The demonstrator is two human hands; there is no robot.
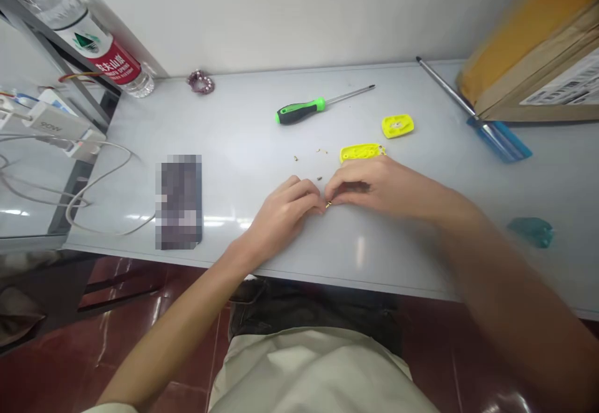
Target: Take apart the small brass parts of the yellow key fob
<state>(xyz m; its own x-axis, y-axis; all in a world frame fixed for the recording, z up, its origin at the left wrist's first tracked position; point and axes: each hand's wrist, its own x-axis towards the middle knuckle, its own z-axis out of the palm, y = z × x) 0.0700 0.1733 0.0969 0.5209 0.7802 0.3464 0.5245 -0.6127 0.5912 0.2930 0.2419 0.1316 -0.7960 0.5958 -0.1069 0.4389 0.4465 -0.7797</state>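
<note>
Low over the table, the fingertips of both hands meet around a small brass-coloured metal piece [328, 204]. My right hand [374, 183] pinches it from the right between thumb and finger. My left hand [287, 210] has its fingers curled together, with its tips against the left side of the piece. Just beyond the right hand is a yellow plastic shell [359, 151], its hollow inside facing up and partly covered by that hand. A second yellow shell part [397, 125] lies farther back. Near the fingertips are a small dark bit [319, 178] and another tiny brass part [296, 158].
A green and black screwdriver [302, 111] lies at the back, thin brass slivers [322, 151] in front of it. A blue-handled screwdriver [500, 138] rests beside a cardboard box [538, 88]. Leftward are a phone [180, 201], a bracelet [201, 82], a water bottle [112, 57] and a white cable [98, 231].
</note>
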